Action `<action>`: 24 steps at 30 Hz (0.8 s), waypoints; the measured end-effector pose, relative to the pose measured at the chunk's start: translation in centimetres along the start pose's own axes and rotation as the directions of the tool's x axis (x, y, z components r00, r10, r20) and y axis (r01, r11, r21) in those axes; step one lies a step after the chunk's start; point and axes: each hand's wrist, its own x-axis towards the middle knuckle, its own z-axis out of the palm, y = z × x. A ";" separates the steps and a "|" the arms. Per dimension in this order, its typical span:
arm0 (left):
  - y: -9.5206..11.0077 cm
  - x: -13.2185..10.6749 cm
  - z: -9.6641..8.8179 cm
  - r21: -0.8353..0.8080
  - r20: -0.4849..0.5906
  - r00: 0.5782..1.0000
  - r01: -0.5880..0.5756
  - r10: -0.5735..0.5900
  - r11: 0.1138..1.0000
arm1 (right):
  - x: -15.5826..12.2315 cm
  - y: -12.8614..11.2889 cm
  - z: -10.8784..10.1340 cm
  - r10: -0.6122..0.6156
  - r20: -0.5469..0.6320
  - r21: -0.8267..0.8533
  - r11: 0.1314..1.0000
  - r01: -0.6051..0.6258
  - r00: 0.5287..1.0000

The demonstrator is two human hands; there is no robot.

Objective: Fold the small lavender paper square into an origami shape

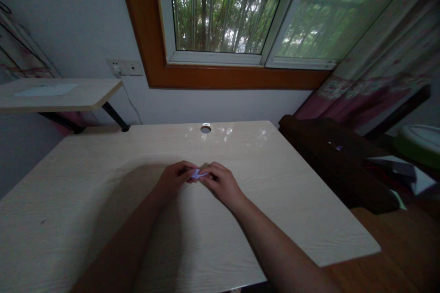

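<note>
Between my two hands is a small, pale lavender piece that looks like folded paper [197, 174]. My left hand [174, 177] pinches its left end between thumb and fingers. At the other end, my right hand [222, 181] grips it the same way, with the fingertips of both hands almost meeting. Fingers cover much of the piece, so its full shape cannot be made out. Both hands are over the middle of the pale wood-grain table [285, 201], and my arms cast a shadow to the left.
A round cable hole [205, 129] lies near the table's far edge. At the back left stands a raised shelf [103, 89] on black legs, with a pale sheet [46, 89] on it. Dark wooden furniture [330, 160] sits beyond the right edge, below a curtain [371, 64].
</note>
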 end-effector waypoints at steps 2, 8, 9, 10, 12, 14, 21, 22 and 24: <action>-0.1 0.0 0.0 0.012 0.010 1.000 -0.005 0.005 1.000 | 0.0 0.1 0.0 0.014 0.001 -0.013 1.000 -0.014 1.000; 0.1 -0.1 0.1 0.064 0.005 1.000 -0.014 0.014 0.998 | 0.0 0.4 0.1 0.027 0.026 -0.012 1.000 -0.027 0.999; 0.1 -0.1 0.1 0.078 0.010 1.000 -0.019 0.018 0.997 | 0.1 0.4 0.2 0.027 0.025 -0.007 1.000 -0.027 0.999; 0.0 -0.1 0.1 0.093 0.013 1.000 -0.025 0.024 0.995 | 0.1 0.4 0.2 0.027 0.025 -0.002 1.000 -0.027 0.999; 0.0 -0.1 0.1 0.126 0.020 0.999 -0.035 0.033 0.991 | 0.1 0.3 0.2 0.024 0.026 0.005 1.000 -0.024 0.999; 0.0 -0.2 0.2 0.146 0.018 0.999 -0.042 0.040 0.988 | 0.2 0.3 0.2 0.018 0.029 0.003 1.000 -0.018 0.999; 0.5 -0.2 0.4 0.166 0.012 0.999 -0.035 0.033 0.985 | 0.1 0.8 0.4 -0.025 0.021 -0.031 0.999 0.026 0.999; 0.5 -0.2 0.4 0.169 0.014 0.999 -0.042 0.040 0.985 | 0.1 0.9 0.4 -0.032 0.016 -0.027 0.999 0.033 0.999; 0.5 -0.2 0.5 0.180 0.024 0.998 -0.053 0.049 0.982 | 0.1 0.9 0.4 -0.035 0.009 -0.019 0.999 0.035 0.999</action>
